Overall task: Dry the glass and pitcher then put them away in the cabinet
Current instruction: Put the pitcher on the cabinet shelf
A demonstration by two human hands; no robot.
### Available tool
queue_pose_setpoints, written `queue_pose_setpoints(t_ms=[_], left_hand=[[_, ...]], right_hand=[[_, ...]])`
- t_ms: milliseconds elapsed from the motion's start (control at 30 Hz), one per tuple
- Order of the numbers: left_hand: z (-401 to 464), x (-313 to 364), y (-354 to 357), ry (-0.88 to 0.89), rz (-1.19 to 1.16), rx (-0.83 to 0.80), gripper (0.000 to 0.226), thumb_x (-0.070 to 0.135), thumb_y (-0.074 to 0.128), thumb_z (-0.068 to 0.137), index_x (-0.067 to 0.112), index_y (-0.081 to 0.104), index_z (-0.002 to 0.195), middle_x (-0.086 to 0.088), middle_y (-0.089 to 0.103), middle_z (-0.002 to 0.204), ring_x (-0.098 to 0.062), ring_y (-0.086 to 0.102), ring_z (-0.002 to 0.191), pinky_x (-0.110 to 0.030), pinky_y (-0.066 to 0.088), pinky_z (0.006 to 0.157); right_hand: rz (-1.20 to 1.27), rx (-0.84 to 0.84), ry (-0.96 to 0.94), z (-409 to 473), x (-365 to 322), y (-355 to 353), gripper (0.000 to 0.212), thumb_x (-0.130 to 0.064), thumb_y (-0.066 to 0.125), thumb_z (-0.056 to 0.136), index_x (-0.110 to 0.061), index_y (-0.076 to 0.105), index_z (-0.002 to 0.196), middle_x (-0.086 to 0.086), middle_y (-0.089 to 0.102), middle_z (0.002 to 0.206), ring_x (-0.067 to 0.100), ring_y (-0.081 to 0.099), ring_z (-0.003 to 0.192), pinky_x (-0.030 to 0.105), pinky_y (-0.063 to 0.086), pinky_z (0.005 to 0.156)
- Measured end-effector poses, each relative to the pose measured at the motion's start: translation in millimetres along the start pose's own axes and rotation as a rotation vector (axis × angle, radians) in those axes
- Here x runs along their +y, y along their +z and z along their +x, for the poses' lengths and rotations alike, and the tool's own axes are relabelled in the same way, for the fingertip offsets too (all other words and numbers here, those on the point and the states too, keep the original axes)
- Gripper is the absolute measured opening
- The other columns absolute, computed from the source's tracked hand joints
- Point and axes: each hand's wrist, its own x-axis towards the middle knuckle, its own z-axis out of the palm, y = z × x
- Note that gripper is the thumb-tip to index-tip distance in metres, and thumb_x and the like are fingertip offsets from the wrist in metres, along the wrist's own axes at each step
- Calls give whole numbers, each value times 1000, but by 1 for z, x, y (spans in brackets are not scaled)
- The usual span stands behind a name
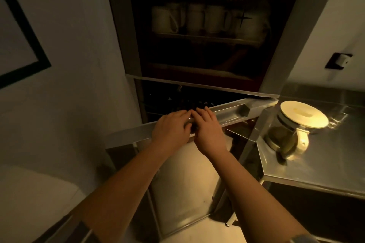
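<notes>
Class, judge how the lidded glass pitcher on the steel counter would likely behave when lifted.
The pitcher looks like glass, so probably fragile and fairly heavy. Its lid might slip off if tilted. The side handle likely offers a steady grip; the steel counter looks slick.

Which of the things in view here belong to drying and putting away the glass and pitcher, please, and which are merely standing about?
Part of the job:
- pitcher, lidded, on the steel counter
- cabinet, open
- left hand and right hand, together at the lower cabinet's metal edge; no glass can be made out there

Standing about:
- mugs on the upper shelf
- wall frame
</notes>
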Motion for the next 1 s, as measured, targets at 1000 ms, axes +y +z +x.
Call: queue_pose_setpoints(t_ms=[1000], left_hand=[[5, 11, -20, 483, -338, -568, 60, 30, 72, 82, 34, 48, 137, 13, 27, 153, -10, 31, 136, -31, 37, 106]], right_hand=[[126, -8, 384, -57, 9, -67, 44, -33, 43, 100, -22, 42, 143, -3, 29, 156, 13, 16, 146, 36, 21, 116]])
